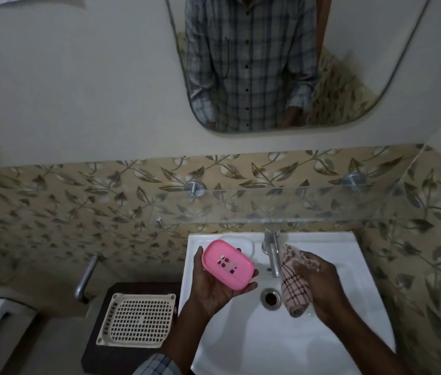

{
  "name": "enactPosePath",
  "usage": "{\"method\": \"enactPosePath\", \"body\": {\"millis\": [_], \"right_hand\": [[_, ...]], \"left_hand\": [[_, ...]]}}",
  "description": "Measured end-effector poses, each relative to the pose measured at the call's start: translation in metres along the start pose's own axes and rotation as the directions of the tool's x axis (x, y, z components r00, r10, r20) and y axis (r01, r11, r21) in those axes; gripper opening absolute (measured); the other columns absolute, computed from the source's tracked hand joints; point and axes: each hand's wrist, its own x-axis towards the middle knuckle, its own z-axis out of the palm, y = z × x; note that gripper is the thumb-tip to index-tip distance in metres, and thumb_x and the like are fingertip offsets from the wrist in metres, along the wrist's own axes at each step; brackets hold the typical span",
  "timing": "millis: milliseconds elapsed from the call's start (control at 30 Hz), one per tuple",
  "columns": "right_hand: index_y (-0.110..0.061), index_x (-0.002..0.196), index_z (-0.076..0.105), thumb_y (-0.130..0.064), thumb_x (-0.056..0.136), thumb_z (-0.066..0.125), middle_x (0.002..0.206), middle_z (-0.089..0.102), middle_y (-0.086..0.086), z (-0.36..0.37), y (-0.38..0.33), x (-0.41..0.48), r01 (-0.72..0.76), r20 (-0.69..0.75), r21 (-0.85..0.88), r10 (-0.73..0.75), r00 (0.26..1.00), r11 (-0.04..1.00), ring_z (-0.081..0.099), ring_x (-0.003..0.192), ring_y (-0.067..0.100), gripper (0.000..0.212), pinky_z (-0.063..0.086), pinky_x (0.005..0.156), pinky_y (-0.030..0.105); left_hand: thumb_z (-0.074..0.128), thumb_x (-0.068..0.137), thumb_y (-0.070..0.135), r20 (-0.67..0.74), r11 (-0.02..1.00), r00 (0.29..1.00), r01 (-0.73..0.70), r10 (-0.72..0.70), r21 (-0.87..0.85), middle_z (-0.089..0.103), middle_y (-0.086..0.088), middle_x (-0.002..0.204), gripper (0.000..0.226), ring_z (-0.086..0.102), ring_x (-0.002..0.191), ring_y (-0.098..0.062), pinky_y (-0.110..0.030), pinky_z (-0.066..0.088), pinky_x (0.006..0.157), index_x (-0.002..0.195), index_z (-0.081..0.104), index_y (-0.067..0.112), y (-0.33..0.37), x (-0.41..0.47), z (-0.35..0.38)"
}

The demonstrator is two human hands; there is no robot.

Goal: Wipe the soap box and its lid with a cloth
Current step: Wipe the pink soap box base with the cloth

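My left hand (215, 289) holds a pink plastic soap box part (227, 263) with slots in its flat face, tilted up over the left side of the white sink (349, 266). I cannot tell whether it is the box or the lid. My right hand (319, 285) grips a pink checked cloth (294, 288), which hangs down over the basin beside the drain (270, 297). The cloth and the pink part are apart, with the metal tap (273, 253) between them. A pale oval shape (246, 243) lies on the sink's back rim behind the pink part.
A glass shelf (308, 204) on metal pegs juts out above the tap. Left of the sink, a cream perforated tray (136, 320) rests on a dark stool. A metal pipe (85, 277) comes off the tiled wall. A mirror (281, 63) hangs above.
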Motion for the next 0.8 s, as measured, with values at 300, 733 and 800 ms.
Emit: {"method": "enactPosePath", "body": {"millis": [300, 733, 800], "right_hand": [[-0.03, 0.129, 0.063, -0.01, 0.094, 0.061, 0.116, 0.07, -0.012, 0.049, 0.04, -0.024, 0.135, 0.095, -0.252, -0.114, 0.989, 0.958, 0.068, 0.097, -0.003, 0.04, 0.058, 0.077, 0.019], [-0.024, 0.129, 0.046, -0.006, 0.093, 0.055, 0.113, 0.071, 0.002, 0.054, 0.016, -0.028, 0.322, 0.279, -0.609, -0.184, 0.942, 0.725, 0.068, 0.1, 0.02, 0.041, 0.056, 0.085, 0.04], [-0.03, 0.136, 0.048, -0.006, 0.095, 0.052, 0.118, 0.07, 0.0, 0.049, 0.021, -0.035, 0.293, 0.259, -0.612, -0.164, 0.952, 0.735, 0.066, 0.106, 0.019, 0.048, 0.054, 0.091, 0.038]], "left_hand": [[0.048, 0.095, 0.062, -0.311, 0.65, 0.711, -0.265, 0.631, 0.713, 0.065, -0.009, 0.058, 0.06, 0.066, 0.058, -0.026, -0.034, 0.055, 0.064, 0.065, 0.057, 0.011, -0.031, 0.006, 0.037], [0.077, 0.072, 0.008, -0.114, 0.578, 0.751, -0.391, 0.65, 0.716, 0.076, -0.014, 0.082, 0.015, 0.073, 0.075, -0.03, -0.036, 0.058, 0.064, 0.087, 0.075, 0.011, -0.052, -0.009, 0.019], [0.078, 0.075, 0.005, -0.133, 0.555, 0.706, -0.411, 0.696, 0.724, 0.076, -0.009, 0.079, 0.015, 0.073, 0.071, -0.025, -0.03, 0.056, 0.059, 0.086, 0.075, 0.015, -0.055, -0.014, 0.019]]}}
